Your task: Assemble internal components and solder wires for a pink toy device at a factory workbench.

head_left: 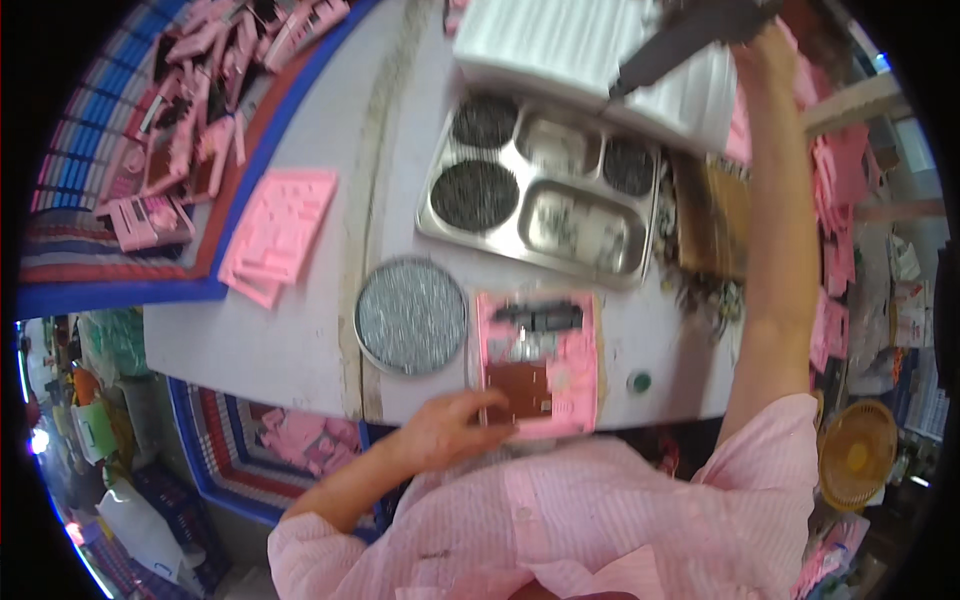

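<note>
A pink plastic casing [584, 352] lies near the table's front edge. Fitted in it are a brown circuit board [520, 390] and a black part [540, 317]. My left hand [455, 430] grips the casing's lower left corner, its fingertips over the board. Far to the right, my right hand [765, 55] is closed round a dark electric screwdriver [685, 45], slightly blurred. The driver's thin tip points down and left, above the far edge of a steel compartment tray [432, 228]. Dark small screws fill some of the tray's wells. Left of the casing stands a round tin of silvery small pieces [411, 315].
Pink panels [280, 230] lie stacked at left, beside a blue-rimmed basket [225, 215] heaped with pink casings. White foam [580, 45] stands behind the tray. A small green cap [639, 382] sits right of the casing. Another basket [215, 440] is below the table's left side.
</note>
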Demonstrator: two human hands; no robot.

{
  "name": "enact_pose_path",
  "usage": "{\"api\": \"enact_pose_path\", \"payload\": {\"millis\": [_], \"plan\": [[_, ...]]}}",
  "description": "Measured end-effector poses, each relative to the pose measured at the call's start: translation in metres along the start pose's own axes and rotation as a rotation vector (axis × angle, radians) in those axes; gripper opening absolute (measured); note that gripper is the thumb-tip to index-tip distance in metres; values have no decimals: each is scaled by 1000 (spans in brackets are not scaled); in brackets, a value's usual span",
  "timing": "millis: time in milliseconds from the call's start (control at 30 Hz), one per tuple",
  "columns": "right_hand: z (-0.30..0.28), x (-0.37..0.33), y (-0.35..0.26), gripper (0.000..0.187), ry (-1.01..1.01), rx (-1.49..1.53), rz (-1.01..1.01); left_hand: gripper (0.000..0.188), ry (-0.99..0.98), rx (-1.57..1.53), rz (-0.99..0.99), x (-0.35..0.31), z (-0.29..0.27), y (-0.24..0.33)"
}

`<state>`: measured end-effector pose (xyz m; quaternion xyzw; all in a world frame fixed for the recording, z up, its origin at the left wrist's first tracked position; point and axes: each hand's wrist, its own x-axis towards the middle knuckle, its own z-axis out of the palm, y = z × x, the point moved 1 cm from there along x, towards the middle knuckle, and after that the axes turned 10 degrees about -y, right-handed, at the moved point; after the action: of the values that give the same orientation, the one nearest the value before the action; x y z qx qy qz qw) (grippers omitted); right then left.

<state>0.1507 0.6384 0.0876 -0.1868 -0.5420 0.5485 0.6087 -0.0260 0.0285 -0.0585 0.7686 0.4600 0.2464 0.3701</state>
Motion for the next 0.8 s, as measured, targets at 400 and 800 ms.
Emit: {"api": "enact_pose_path", "payload": {"millis": [400, 800], "plan": [[76, -494, -111, 22, -796, -959, 183, 37, 33, 5, 20, 7, -6, 7], [70, -488, -106, 21, -883, -919, 38, 29, 11, 52, 99, 16, -13, 11]]}}
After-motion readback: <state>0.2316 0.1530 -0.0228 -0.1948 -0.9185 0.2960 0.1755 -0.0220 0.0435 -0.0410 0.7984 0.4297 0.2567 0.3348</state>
